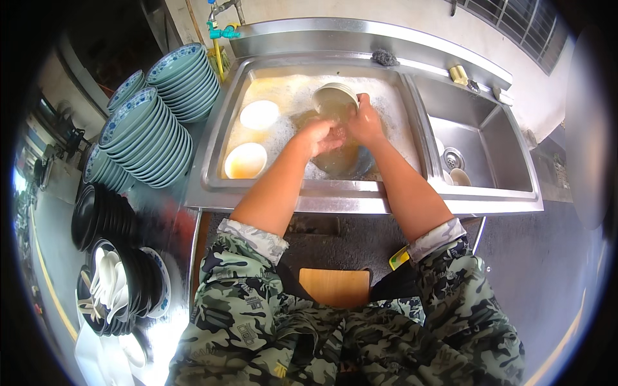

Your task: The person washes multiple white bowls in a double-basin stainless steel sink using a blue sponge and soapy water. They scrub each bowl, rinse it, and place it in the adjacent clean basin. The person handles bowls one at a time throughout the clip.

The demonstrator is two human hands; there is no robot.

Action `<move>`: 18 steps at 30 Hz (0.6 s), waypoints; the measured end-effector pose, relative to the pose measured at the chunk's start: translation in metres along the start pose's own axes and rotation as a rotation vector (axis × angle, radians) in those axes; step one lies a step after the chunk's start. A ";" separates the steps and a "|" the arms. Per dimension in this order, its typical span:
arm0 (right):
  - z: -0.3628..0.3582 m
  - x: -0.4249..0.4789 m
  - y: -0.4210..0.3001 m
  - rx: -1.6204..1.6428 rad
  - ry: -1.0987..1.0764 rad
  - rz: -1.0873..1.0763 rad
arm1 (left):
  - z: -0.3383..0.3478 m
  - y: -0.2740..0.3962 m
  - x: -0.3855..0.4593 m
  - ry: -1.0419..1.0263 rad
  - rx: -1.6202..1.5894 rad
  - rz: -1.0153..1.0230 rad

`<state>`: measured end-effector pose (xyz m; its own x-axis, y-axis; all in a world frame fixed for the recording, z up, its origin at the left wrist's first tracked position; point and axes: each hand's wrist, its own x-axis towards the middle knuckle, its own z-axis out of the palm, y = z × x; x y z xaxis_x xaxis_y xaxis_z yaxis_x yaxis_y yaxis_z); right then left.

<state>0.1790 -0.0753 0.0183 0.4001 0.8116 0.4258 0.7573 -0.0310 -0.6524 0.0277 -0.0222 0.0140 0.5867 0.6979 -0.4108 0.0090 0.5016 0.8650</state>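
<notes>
My right hand grips a few pale nested bowls by their right side, tilted over the soapy water. Murky water runs from them past my left hand, which is just below with fingers apart and blurred; nothing shows in it. Both hands are over the large left basin of a stainless-steel sink. Two white bowls, one farther back and one nearer, float or rest in the foam at the left. A round, partly submerged shape beneath my hands is unclear.
Tall stacks of blue-rimmed plates stand on a metal table left of the sink, with black bowls and white spoons nearer me. Small bowls lie in the right basin. A dark scouring pad sits on the back ledge.
</notes>
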 end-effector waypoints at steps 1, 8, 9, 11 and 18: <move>-0.006 -0.001 -0.008 0.029 0.001 -0.030 | 0.000 0.000 0.000 -0.010 0.022 0.008; -0.024 0.003 -0.010 0.032 0.202 -0.294 | -0.002 -0.001 0.010 0.213 0.310 0.268; -0.028 0.004 -0.011 0.034 0.226 -0.295 | -0.011 -0.003 0.014 0.389 0.617 0.400; -0.047 0.005 -0.006 0.006 0.295 -0.276 | -0.009 -0.004 0.011 0.665 1.082 0.627; -0.129 0.024 0.072 0.198 0.522 0.247 | -0.041 -0.001 0.002 0.961 1.447 0.309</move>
<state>0.3099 -0.1332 0.0623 0.7898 0.3996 0.4653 0.5193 -0.0320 -0.8540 -0.0039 -0.0002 0.0008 0.0698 0.9646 0.2543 0.9569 -0.1368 0.2562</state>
